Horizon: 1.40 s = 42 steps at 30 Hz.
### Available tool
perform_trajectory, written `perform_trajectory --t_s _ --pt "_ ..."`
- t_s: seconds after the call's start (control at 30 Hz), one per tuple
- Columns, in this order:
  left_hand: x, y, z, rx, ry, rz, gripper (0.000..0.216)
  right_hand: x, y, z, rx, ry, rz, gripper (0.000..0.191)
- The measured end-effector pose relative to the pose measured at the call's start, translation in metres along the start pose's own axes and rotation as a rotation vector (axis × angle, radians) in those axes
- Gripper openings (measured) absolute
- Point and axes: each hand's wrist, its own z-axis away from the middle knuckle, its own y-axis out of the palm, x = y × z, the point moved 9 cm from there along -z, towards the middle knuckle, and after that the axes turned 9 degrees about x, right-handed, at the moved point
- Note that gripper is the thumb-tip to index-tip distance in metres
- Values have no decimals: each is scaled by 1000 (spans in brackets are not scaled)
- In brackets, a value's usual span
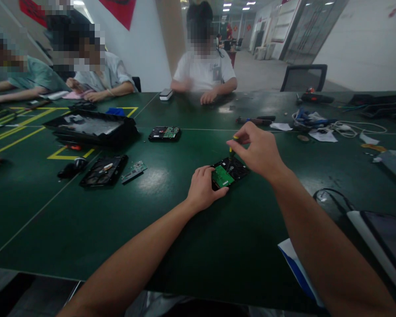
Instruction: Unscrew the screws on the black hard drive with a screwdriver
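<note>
A black hard drive (238,168) with a green circuit board (222,177) facing up lies on the dark green table (171,229) in front of me. My left hand (203,187) grips the drive's near left edge, fingers curled round it. My right hand (259,149) is closed on a small screwdriver (231,152) with a yellow-green handle, held upright with its tip down on the drive.
Another hard drive (164,133), an opened black case (104,170) and a loose circuit board (134,171) lie to the left. A black tray (90,127) sits behind them. Cables (346,127) and tools lie at right, a tablet (383,237) near right. Three people sit across the table.
</note>
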Motion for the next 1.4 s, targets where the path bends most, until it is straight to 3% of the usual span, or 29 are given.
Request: perform_trajectory --t_s 0.17,0.37,0.6,0.8,1.0,1.23,1.4 --pt "0 0 0 -5 6 -1 70 7 4 -1 45 -76 25 9" --pt "0 0 0 -5 6 7 71 -1 -2 2 -18 22 28 13" --pt "-1 -1 0 5 -4 3 69 5 4 0 38 -65 40 9" --pt "0 0 0 15 -6 9 70 -4 0 1 -4 23 27 13" --pt "0 0 0 5 -3 8 68 4 3 0 31 -40 37 10" --pt "1 1 0 3 -1 -1 70 -4 0 1 -10 38 9 14" --pt "0 0 0 1 -3 7 70 2 3 0 29 -30 21 8"
